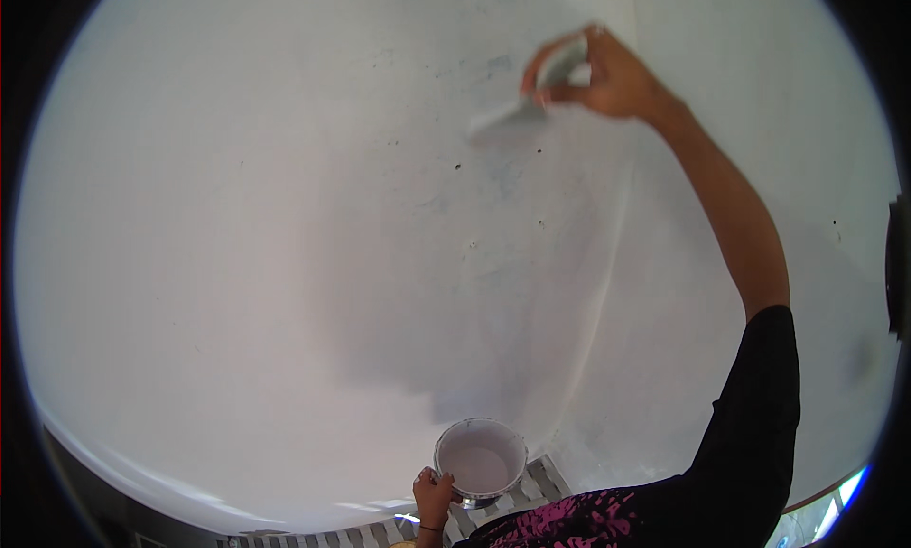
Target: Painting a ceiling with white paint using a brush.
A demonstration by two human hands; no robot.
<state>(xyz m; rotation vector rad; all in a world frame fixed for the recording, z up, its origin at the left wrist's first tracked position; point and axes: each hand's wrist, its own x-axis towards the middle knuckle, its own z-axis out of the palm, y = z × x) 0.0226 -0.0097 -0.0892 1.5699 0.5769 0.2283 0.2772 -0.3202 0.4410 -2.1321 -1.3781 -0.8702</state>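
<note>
High up and right of the middle, my right hand (612, 78) is closed around the handle of a wide, pale paintbrush (511, 124). Its bristle end, smeared by motion, points left and lies at or close to the white wall (237, 263); contact is hard to tell. Low in the picture, my left hand (434, 499) grips the rim of a round bucket (482, 428) at its left side. Pale pinkish-white paint (477, 470) is inside the bucket, which is held in front of my body.
A wall corner (607, 282) runs down right of the middle, with a second wall (721, 358) beyond it. Several small holes and bluish-grey patches mark the wall near the brush. Below the bucket lies a patterned grey-and-white surface (546, 477). A dark object (897, 268) shows at the right edge.
</note>
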